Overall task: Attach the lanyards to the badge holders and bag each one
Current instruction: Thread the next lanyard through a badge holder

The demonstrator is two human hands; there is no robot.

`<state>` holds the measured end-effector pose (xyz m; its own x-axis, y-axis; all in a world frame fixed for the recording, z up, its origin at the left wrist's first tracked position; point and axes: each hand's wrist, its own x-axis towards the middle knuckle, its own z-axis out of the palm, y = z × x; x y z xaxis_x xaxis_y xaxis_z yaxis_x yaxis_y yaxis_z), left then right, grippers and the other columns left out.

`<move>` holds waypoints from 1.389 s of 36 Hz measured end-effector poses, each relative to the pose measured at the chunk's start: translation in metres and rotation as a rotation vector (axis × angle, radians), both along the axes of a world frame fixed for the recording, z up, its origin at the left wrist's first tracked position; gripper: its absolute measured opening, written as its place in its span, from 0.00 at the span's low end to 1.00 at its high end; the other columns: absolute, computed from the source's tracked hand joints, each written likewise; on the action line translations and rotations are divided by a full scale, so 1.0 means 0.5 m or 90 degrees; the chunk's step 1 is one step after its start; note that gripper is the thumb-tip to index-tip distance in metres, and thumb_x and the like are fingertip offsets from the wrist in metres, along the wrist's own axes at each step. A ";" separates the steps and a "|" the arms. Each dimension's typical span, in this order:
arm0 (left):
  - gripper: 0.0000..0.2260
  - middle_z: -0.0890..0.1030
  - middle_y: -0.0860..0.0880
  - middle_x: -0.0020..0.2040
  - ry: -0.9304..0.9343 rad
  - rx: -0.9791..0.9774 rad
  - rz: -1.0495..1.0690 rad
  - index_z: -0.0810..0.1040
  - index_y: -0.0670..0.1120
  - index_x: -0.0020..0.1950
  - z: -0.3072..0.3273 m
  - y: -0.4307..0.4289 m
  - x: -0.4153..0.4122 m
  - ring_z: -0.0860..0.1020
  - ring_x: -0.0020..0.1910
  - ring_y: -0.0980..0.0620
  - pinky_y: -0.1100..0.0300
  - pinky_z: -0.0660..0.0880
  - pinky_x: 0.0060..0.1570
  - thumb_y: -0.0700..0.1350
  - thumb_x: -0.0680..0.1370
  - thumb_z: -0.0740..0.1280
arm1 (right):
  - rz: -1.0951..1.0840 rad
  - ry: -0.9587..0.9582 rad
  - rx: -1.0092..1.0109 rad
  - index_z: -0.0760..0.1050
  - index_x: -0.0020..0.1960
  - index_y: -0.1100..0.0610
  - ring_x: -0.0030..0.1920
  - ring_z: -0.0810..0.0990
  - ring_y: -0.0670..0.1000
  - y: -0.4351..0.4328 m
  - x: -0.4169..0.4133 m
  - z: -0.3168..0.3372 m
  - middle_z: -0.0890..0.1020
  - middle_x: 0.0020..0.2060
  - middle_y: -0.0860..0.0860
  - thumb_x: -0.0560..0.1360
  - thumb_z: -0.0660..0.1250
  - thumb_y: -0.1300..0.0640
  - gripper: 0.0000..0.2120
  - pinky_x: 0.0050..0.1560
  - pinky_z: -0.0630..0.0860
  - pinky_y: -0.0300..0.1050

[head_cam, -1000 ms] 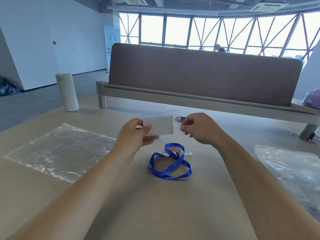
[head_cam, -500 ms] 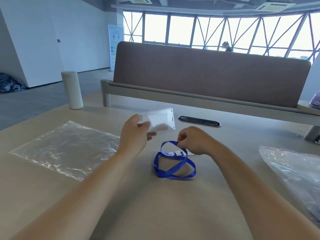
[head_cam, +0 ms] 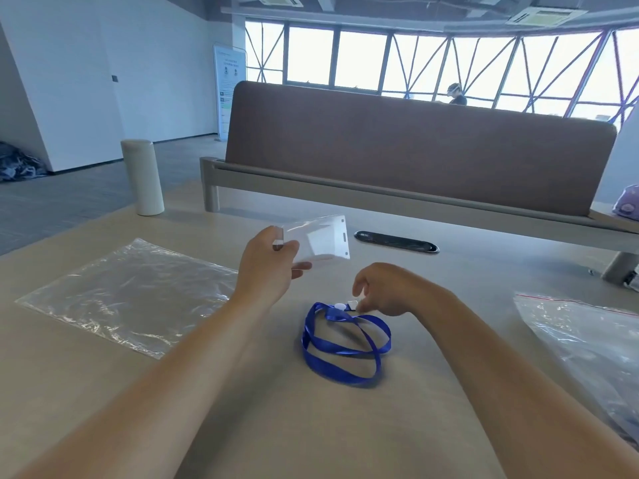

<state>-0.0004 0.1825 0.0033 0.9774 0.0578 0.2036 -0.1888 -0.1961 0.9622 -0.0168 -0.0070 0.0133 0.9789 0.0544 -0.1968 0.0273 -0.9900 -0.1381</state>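
Your left hand (head_cam: 266,267) pinches the badge holder (head_cam: 321,242); your right hand (head_cam: 387,288) curls at the blurred lanyard (head_cam: 345,347) clip, fingers' (head_cam: 371,304) grip there unclear.

Above a pale wooden table (head_cam: 311,426), the left hand (head_cam: 268,267) pinches one short edge of a clear badge holder (head_cam: 318,238) and holds it in the air, with its slotted end pointing right. The right hand (head_cam: 390,288) reaches down with curled fingers to the white clip (head_cam: 347,304) of a blue lanyard (head_cam: 345,344) looped on the table, though blur hides whether they pinch it. A flat clear bag (head_cam: 131,292) lies to the left, a red-edged bag (head_cam: 587,340) lies to the right, and a white cylinder (head_cam: 141,178) stands before a brown partition (head_cam: 415,157).
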 end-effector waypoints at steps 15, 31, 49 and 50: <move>0.08 0.79 0.45 0.58 -0.050 0.086 0.034 0.73 0.48 0.60 -0.001 0.011 0.009 0.82 0.53 0.43 0.50 0.82 0.52 0.43 0.82 0.62 | 0.021 -0.070 0.032 0.74 0.45 0.50 0.44 0.80 0.48 0.010 -0.015 0.050 0.83 0.40 0.47 0.77 0.70 0.53 0.05 0.40 0.72 0.41; 0.06 0.82 0.44 0.49 -0.038 0.167 -0.042 0.76 0.39 0.51 0.011 -0.007 -0.009 0.83 0.41 0.53 0.47 0.83 0.46 0.41 0.80 0.62 | 0.048 -0.278 0.106 0.75 0.45 0.50 0.41 0.77 0.49 0.025 -0.032 0.123 0.80 0.42 0.48 0.77 0.69 0.52 0.04 0.37 0.69 0.41; 0.08 0.82 0.49 0.48 -0.054 0.207 -0.155 0.78 0.48 0.48 0.023 -0.022 -0.038 0.84 0.45 0.49 0.54 0.84 0.45 0.45 0.83 0.60 | 0.060 -0.305 0.072 0.73 0.48 0.51 0.44 0.75 0.49 0.042 -0.042 0.120 0.79 0.47 0.50 0.79 0.66 0.55 0.02 0.44 0.69 0.40; 0.09 0.82 0.48 0.47 -0.054 0.193 -0.160 0.78 0.48 0.47 0.023 -0.023 -0.040 0.84 0.45 0.48 0.53 0.84 0.45 0.45 0.83 0.60 | 0.058 -0.309 0.076 0.72 0.48 0.51 0.43 0.75 0.49 0.042 -0.042 0.119 0.78 0.46 0.50 0.79 0.67 0.55 0.03 0.43 0.68 0.40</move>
<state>-0.0202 0.1710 0.0148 0.9325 -0.2553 0.2553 -0.3431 -0.4061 0.8470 -0.0377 0.0141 0.0730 0.9462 0.1385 0.2924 0.2022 -0.9586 -0.2003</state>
